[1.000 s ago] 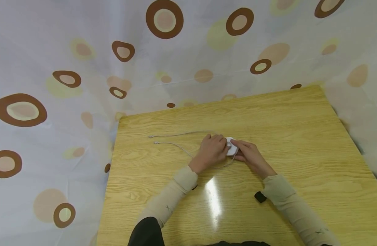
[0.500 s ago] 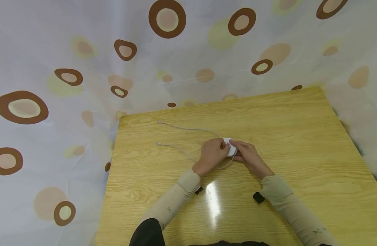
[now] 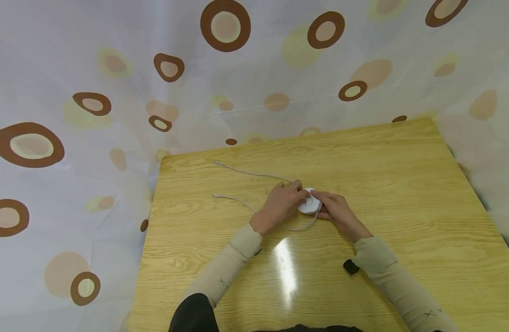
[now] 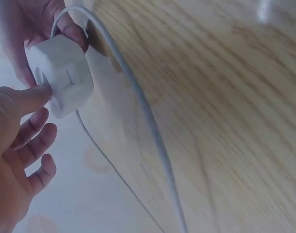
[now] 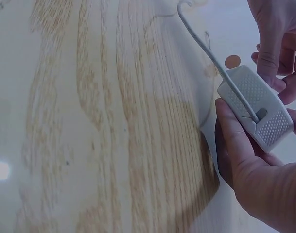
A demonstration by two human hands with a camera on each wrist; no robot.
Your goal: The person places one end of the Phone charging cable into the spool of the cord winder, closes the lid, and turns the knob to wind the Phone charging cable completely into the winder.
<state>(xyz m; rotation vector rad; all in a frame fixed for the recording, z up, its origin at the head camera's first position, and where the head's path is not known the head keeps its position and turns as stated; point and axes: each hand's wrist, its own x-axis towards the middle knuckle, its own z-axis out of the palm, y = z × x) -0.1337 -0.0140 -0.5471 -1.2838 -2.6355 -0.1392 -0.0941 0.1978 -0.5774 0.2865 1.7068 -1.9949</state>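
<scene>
A white cable winder (image 3: pixel 309 207) with angled corners is held between both hands near the middle of the table. My right hand (image 3: pixel 340 213) grips it at its right end, fingers beneath and thumb on top. In the right wrist view the winder's side (image 5: pixel 270 130) shows a dotted texture and a slot where a white cable (image 5: pixel 199 41) comes out. My left hand (image 3: pixel 279 205) has its thumb (image 4: pixel 33 98) at a round dial on the winder's face, pinching there; the other fingers curl loosely beside it. The index fingertip is hidden in the left wrist view.
Two thin cable lengths reach left over the wooden table (image 3: pixel 404 184), ending in small plugs, a far plug (image 3: pixel 217 163) and a nearer plug (image 3: pixel 215 196). One cable loops below the hands. A spotted sheet (image 3: pixel 254 78) hangs behind the table and along its sides.
The left hand turns back and forth at the dial. The far cable's plug has swung away toward the table's back edge and slightly right. The right hand keeps its grip.
</scene>
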